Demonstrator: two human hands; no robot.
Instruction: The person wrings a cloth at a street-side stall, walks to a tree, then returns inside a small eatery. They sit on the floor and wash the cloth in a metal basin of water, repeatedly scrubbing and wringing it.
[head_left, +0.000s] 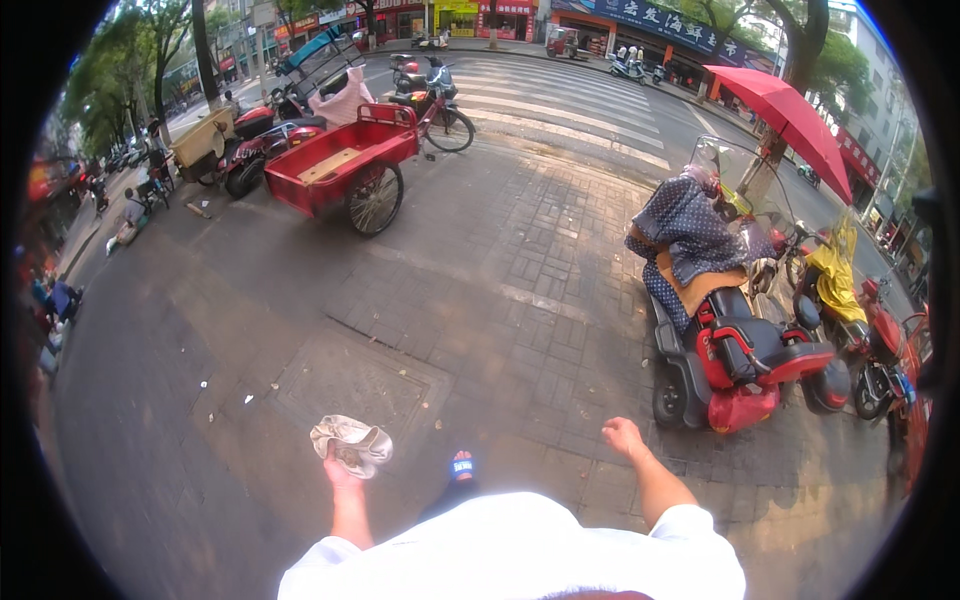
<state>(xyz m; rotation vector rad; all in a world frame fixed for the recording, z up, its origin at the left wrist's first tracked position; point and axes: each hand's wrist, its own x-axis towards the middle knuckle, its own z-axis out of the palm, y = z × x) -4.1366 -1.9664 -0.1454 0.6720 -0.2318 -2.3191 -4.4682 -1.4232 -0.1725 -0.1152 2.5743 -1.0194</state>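
My left hand holds a crumpled, stained off-white cloth out in front of my body, low over the pavement. The cloth hides most of its fingers. Out to the right, my right hand hangs over the paving with its fingers bent; no object shows in it, and how far the fingers are closed cannot be told. Between the hands, one foot in a blue slide sandal shows below my white shirt.
A red cargo tricycle stands ahead on the left, beside parked motorbikes. To the right is a red and black mobility scooter near a red umbrella. A zebra crossing lies ahead. People sit at the far left.
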